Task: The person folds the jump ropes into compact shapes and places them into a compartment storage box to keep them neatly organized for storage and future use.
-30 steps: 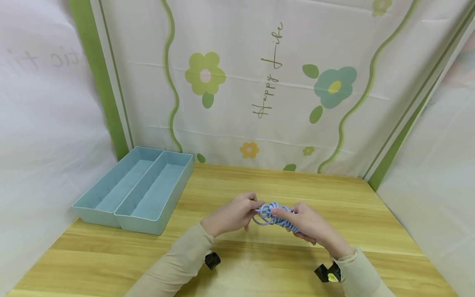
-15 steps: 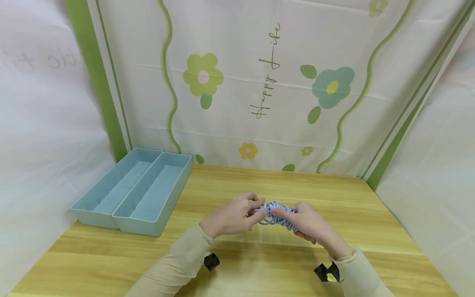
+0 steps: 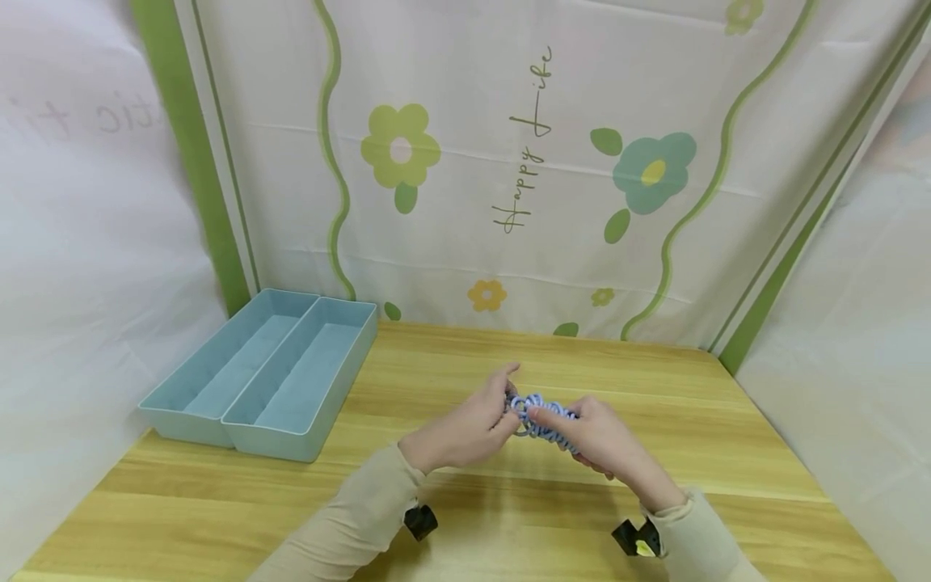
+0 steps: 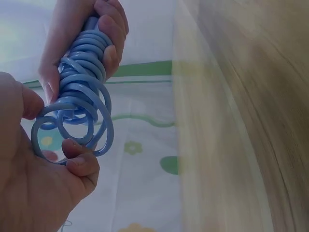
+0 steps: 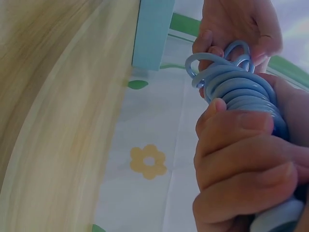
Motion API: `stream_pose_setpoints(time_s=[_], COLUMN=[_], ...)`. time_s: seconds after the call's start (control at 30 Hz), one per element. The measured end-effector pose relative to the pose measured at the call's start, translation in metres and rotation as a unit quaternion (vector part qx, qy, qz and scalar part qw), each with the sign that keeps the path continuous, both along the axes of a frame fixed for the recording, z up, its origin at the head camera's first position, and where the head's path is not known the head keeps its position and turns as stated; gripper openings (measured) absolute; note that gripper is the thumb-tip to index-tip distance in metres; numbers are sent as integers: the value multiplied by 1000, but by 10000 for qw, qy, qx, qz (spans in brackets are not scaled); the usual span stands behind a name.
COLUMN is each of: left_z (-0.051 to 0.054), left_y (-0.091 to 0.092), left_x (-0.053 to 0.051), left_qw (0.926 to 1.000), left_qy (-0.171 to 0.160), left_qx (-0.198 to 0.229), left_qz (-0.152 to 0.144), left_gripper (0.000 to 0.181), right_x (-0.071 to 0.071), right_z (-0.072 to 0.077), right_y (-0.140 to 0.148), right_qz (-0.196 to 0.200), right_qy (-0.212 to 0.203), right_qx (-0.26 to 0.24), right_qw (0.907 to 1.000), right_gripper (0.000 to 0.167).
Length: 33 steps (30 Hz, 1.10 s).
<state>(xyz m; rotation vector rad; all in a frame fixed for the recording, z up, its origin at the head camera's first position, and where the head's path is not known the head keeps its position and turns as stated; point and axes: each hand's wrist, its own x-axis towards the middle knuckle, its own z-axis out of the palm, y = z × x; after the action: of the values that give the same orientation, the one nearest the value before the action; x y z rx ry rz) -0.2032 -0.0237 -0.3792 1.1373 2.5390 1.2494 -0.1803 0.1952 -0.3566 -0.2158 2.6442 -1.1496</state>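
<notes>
A light blue jump rope (image 3: 534,402) is held above the table, its cord wound in tight coils. My right hand (image 3: 604,440) grips the wound bundle, thumb on top; in the right wrist view a rounded blue end (image 5: 277,217) pokes out below the curled fingers. At the bundle's other end, my left hand (image 3: 469,424) holds the loose loops (image 4: 108,130) between thumb and curled fingers, as the left wrist view shows. One finger of that hand points up in the head view. Part of the rope is hidden inside the right hand.
Two pale blue long trays (image 3: 320,372) stand side by side at the table's left. Behind the wooden table (image 3: 582,517) hangs a white curtain (image 3: 451,234) with printed flowers, and white sheets close off both sides. A small black camera sits at each wrist.
The left hand has turned and its fingers have shifted on the loops, one now raised. The loose loop that hung below has drawn in closer to the coils. The right hand keeps its grip.
</notes>
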Motion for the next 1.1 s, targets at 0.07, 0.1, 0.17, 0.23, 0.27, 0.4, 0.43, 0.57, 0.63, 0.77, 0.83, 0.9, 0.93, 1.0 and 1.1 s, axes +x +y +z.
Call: stream_pose_setpoints(time_s=[0.07,0.1,0.17,0.23,0.27,0.4,0.43,0.57,0.63,0.77,0.83,0.9,0.93,1.0,1.1], left_z=[-2,-2,-2,-1,0,0,0,-4,-6,-9,-10,-10,-10,-12,-12], left_y=[1,0,-2,-3,-4,-6,-7,-5,-4,-1,0,0,-1,-1,-3], left_x=[-1,-2,-3,-5,-6,-8,-8,-10,-11,-11,-10,-10,-10,-12,-14], left_qw=[9989,9981,9970,9971,9972,9946,9936,9892,9862,9799,9779,9734,9687,9562,9431], left_qy=[-252,-311,-318,-106,58,713,798,766,514,-4,-311,-661,-860,-1136,-1177], left_qx=[375,513,684,714,709,721,776,1249,1571,1967,2042,2187,2329,2693,3102], left_qz=[-88,-114,-188,-225,-215,-207,-207,-63,92,345,311,156,44,-134,-228], left_gripper=[44,36,29,38,44,50,47,33,35,46,49,49,48,46,43], right_x=[0,-1,-2,-4,-6,-10,-11,-11,-11,-10,-9,-9,-9,-10,-11], right_z=[0,0,0,1,1,3,3,3,3,2,1,2,3,3,3], right_y=[0,0,2,5,7,15,16,16,14,12,13,14,15,17,19], right_qz=[-43,-65,-128,-153,-147,101,193,566,698,866,857,801,760,666,616], right_qy=[13,-6,-84,-194,-253,-555,-632,-951,-1033,-1060,-1027,-984,-962,-958,-970], right_qx=[4,-30,-147,-346,-459,-972,-1091,-1507,-1673,-1982,-2101,-2205,-2234,-2284,-2326], right_qw=[10000,10000,9998,9991,9985,9937,9918,9824,9780,9706,9685,9671,9670,9666,9657], right_gripper=[67,67,67,66,66,62,61,58,57,58,58,58,59,59,59])
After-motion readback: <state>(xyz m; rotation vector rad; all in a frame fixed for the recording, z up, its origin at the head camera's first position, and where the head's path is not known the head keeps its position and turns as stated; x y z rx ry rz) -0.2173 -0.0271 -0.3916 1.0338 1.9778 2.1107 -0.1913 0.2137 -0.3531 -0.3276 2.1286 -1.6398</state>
